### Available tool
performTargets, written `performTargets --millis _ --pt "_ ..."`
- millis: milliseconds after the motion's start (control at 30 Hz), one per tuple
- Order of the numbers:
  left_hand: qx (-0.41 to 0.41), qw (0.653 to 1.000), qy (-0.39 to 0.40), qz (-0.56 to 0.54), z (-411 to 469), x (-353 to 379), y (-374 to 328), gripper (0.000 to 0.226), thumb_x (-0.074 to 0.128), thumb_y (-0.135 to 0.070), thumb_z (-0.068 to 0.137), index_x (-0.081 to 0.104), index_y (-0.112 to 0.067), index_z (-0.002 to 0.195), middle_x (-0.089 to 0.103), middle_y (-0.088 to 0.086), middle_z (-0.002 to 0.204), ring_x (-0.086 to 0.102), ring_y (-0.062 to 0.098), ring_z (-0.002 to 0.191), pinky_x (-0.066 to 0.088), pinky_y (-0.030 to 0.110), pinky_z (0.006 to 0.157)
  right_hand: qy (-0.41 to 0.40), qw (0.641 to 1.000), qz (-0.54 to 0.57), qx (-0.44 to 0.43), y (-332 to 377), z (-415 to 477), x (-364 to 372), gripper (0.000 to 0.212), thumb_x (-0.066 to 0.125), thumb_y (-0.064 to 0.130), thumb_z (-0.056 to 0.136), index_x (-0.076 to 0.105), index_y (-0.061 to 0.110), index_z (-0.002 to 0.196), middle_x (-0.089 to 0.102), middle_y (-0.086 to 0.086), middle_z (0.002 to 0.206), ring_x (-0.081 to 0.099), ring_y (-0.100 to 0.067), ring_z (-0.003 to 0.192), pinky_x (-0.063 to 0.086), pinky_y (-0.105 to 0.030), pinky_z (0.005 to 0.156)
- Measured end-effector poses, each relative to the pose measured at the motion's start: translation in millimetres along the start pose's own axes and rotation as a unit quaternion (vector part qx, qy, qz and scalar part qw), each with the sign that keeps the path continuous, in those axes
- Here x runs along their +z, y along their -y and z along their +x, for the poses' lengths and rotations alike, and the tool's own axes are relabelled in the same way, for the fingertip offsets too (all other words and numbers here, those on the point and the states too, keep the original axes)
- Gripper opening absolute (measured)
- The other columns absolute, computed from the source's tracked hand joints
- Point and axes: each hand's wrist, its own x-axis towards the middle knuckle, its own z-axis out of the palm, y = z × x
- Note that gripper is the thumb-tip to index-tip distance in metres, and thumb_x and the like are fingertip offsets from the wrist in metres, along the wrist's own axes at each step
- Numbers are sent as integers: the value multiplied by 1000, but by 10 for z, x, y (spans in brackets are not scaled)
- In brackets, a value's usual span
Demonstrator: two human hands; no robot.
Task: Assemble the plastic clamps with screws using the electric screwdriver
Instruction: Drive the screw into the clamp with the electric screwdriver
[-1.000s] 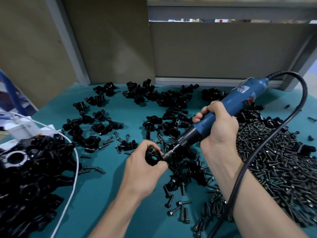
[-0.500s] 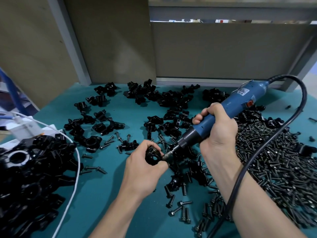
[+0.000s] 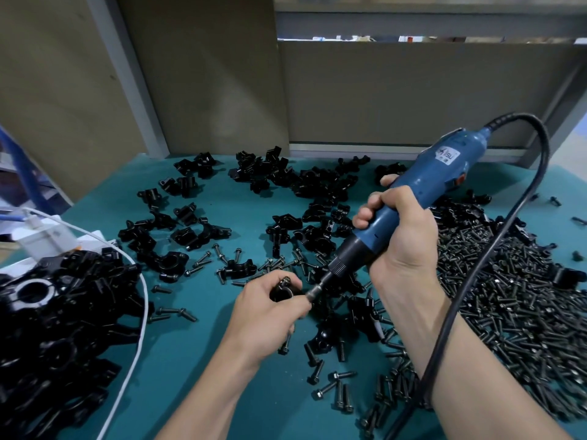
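A teal desk point(image 3: 190, 360) is strewn with black parts. A plastic clamp point(image 3: 283, 292) is pinched in the curled fingers of the left hand point(image 3: 266, 315). The electric screwdriver point(image 3: 422, 188) is gripped in the right hand point(image 3: 400, 236), its bit set against the clamp. Screws point(image 3: 508, 296) are heaped right of the hands, and loose clamps point(image 3: 286, 176) lie beyond them, before beige panels point(image 3: 413, 96).

A heap of screws point(image 3: 508, 296) is recorded on the right of the tabletop point(image 3: 190, 360). A pile of clamps point(image 3: 57, 328) is stacked at lower left, bordered on its right by a thin cable point(image 3: 139, 300). Loose clamp parts point(image 3: 286, 176) are spread across the upper centre, before the back panels point(image 3: 413, 96). At centre, a clamp point(image 3: 284, 292) is held in the left hand point(image 3: 266, 312). The electric screwdriver point(image 3: 422, 185), gripped in the right hand point(image 3: 403, 236), is angled down to it from upper right.
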Motion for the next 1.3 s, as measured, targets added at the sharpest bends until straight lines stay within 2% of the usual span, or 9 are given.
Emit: performTargets --millis 67,233,367,433,533,667,800,1100,1300 --pt "-4 1000 7 -13 11 -22 -16 31 65 -24 49 71 -32 78 68 17 74 44 16 51 31 22 42 7 1000 7 17 10 5 -3 23 56 -1 74 56 10 94 53 -5 67 48 -16 52 46 -26 49" --pt "-12 1000 -8 3 30 -1 -3 39 67 -20 52 74 -34 87 62 -4 61 45 9 47 34 20 44 3 998 21 57 82 23 -68 23 54 2 68 54 12 89 51 -4 64 46 -17 51 44 -25 50" --pt "-21 999 -33 31 46 18 9 53 66 -22 46 69 -36 97 61 -5 76 48 7 46 37 22 52 18 998 17 53 107 25 -85 20 50 2 70 54 11 87 49 -3 63 45 -17 51 42 -26 50" --pt "-21 999 -32 15 53 -27 15 47 63 -19 41 72 -31 86 60 -6 65 46 7 49 37 23 48 37 998 15 53 130 26 -78 19 48 2 72 55 11 87 48 -3 63 44 -17 51 42 -25 50" --pt "-15 999 -47 11 66 -108 11 33 62 -16 43 71 -23 74 57 -1 59 43 11 50 35 21 44 32 998 30 41 180 43 -72 18 45 1 77 55 11 88 48 -2 63 44 -16 51 41 -24 49" --pt "13 994 -62 88 41 -80 58 28 75 -9 61 69 -30 78 63 -6 55 47 10 39 37 20 39 -45 995 84 31 164 66 -42 16 46 -3 84 53 12 85 50 -2 65 46 -15 53 44 -24 52" --pt "42 987 -59 144 44 6 110 23 73 -12 66 61 -28 77 54 -11 51 43 12 39 36 24 39 -90 992 78 31 93 56 -30 17 48 -5 88 53 11 87 51 -4 67 48 -16 52 45 -24 52" --pt "48 987 -44 144 53 15 130 22 73 -14 70 59 -30 76 54 -9 53 45 13 40 37 26 39 -88 991 88 47 42 31 -16 17 50 -5 87 53 11 89 52 -3 67 49 -16 52 46 -25 51" --pt "42 988 -63 135 61 3 157 16 71 -14 71 58 -17 80 53 -7 55 42 15 42 35 27 40 -93 991 86 46 -16 -13 9 18 53 -4 87 49 12 81 53 -3 67 50 -16 53 48 -26 52"
